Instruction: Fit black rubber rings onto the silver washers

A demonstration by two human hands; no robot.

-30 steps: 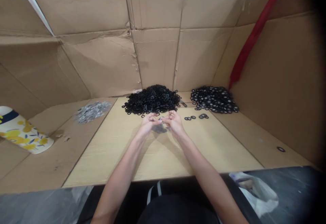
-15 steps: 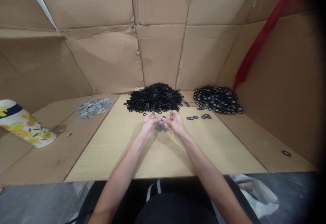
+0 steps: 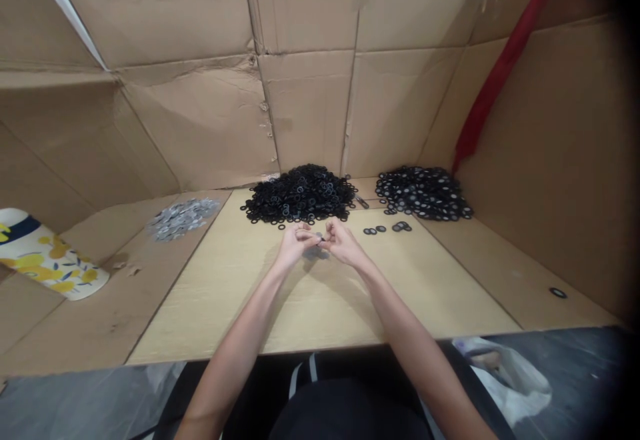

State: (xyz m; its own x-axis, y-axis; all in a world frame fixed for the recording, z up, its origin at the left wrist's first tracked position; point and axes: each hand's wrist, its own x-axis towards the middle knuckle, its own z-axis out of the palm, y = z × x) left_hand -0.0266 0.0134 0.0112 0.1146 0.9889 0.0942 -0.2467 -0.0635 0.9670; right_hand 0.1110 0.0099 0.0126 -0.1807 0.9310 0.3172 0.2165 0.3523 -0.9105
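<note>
My left hand (image 3: 295,241) and my right hand (image 3: 341,240) meet over the middle of the yellowish board, fingertips pinched together. Between them is a small black ring (image 3: 321,242), partly hidden by the fingers; both hands grip it. Just beneath lie a few grey discs (image 3: 316,253), mostly covered by my hands. Behind my hands rises a large heap of black rings (image 3: 305,193). To the right, several black rings with pale centres (image 3: 400,227) lie loose on the board.
At the left is a pile of grey discs (image 3: 183,219) beside a flower-patterned cylinder (image 3: 55,260). A heap of black rings with pale centres (image 3: 424,193) stands back right. One such ring (image 3: 557,293) lies far right. Cardboard walls (image 3: 310,113) enclose the board (image 3: 225,320); a red strip (image 3: 495,87) hangs right.
The view has shifted slightly. My hands stay together over the grey discs, with fingers moved a little around the small black ring.
</note>
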